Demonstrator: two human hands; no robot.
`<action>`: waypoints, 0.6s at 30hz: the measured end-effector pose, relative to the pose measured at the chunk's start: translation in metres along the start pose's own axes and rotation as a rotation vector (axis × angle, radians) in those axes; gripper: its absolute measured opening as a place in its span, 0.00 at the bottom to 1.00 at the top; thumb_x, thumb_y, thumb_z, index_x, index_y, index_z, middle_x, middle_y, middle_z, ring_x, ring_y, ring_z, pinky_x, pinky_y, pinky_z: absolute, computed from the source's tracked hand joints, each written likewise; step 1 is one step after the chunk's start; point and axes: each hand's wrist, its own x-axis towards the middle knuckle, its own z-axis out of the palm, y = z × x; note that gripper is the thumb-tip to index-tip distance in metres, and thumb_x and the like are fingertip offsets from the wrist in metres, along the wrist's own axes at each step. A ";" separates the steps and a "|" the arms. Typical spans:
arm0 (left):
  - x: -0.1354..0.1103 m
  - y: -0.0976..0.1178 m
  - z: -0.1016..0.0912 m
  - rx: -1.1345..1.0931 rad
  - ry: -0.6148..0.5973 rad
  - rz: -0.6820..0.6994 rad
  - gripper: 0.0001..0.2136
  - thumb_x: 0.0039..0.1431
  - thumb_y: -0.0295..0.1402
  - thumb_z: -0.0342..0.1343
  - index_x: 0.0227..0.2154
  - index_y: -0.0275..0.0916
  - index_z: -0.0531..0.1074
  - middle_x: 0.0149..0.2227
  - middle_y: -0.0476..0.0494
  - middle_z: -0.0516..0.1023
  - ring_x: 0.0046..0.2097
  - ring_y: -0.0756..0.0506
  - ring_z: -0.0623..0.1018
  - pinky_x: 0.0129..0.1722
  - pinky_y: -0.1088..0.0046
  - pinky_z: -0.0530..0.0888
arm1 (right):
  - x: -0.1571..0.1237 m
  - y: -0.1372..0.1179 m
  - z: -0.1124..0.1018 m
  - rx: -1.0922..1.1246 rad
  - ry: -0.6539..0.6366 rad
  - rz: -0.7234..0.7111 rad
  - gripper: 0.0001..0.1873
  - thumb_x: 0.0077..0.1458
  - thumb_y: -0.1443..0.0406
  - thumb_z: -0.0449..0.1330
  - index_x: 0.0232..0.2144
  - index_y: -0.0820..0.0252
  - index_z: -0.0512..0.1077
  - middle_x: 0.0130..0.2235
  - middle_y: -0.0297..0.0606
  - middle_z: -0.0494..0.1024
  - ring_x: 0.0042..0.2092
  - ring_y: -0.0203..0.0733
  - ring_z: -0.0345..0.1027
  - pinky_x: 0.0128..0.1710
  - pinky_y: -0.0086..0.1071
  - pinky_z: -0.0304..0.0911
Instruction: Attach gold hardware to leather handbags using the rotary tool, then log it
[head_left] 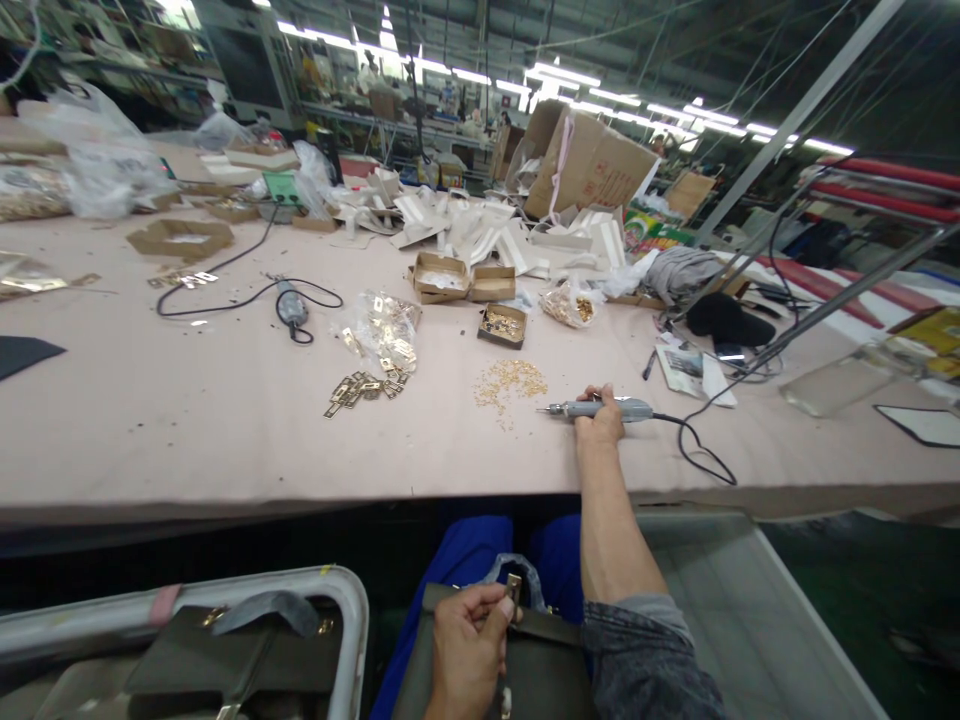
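On the table, my right hand (600, 420) is wrapped round a grey electric screwdriver (636, 409), whose bit points left and whose cord trails off to the right. A dark olive handbag (551, 665) rests on my lap. My left hand (471, 640) pinches the bag's strap tab (514, 590), which carries a gold metal fitting. Tiny gold screws (511, 382) lie scattered just left of the screwdriver's tip. Further left are a pile of gold metal plates (364, 390) and a clear plastic bag (384, 330) holding more of them.
A second electric screwdriver (292, 308) lies on the left with its cord. Small cardboard boxes (502, 326) and white scraps (480, 230) are heaped behind. At lower left stands a white bin (352, 610) with olive bags; a grey bin (757, 610) is at lower right.
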 end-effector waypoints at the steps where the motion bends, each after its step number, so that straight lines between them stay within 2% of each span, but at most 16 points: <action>1: 0.001 -0.002 -0.001 0.003 -0.008 -0.008 0.26 0.50 0.51 0.73 0.36 0.29 0.83 0.28 0.37 0.82 0.18 0.55 0.65 0.17 0.79 0.61 | 0.000 0.000 0.000 -0.008 -0.005 -0.004 0.16 0.64 0.63 0.72 0.35 0.61 0.67 0.31 0.28 0.75 0.31 0.30 0.72 0.28 0.23 0.71; 7: 0.005 -0.015 -0.006 0.047 -0.038 -0.009 0.26 0.52 0.53 0.71 0.37 0.29 0.83 0.21 0.42 0.77 0.17 0.52 0.67 0.17 0.78 0.62 | -0.002 -0.001 -0.002 -0.025 0.003 0.004 0.14 0.68 0.63 0.68 0.35 0.62 0.67 0.29 0.30 0.74 0.29 0.30 0.70 0.27 0.22 0.70; 13: 0.006 -0.016 -0.007 0.023 -0.037 0.011 0.28 0.51 0.55 0.72 0.37 0.29 0.83 0.27 0.38 0.81 0.17 0.54 0.66 0.17 0.77 0.63 | -0.004 0.000 -0.002 -0.035 0.069 -0.050 0.16 0.65 0.62 0.70 0.34 0.61 0.67 0.29 0.29 0.75 0.29 0.31 0.71 0.25 0.22 0.70; 18: 0.001 -0.007 -0.005 0.013 -0.036 0.010 0.28 0.50 0.54 0.72 0.36 0.28 0.84 0.27 0.36 0.82 0.17 0.54 0.65 0.17 0.78 0.62 | -0.010 0.000 0.000 -0.053 0.122 -0.089 0.15 0.66 0.63 0.70 0.34 0.62 0.67 0.29 0.31 0.75 0.28 0.32 0.70 0.24 0.24 0.70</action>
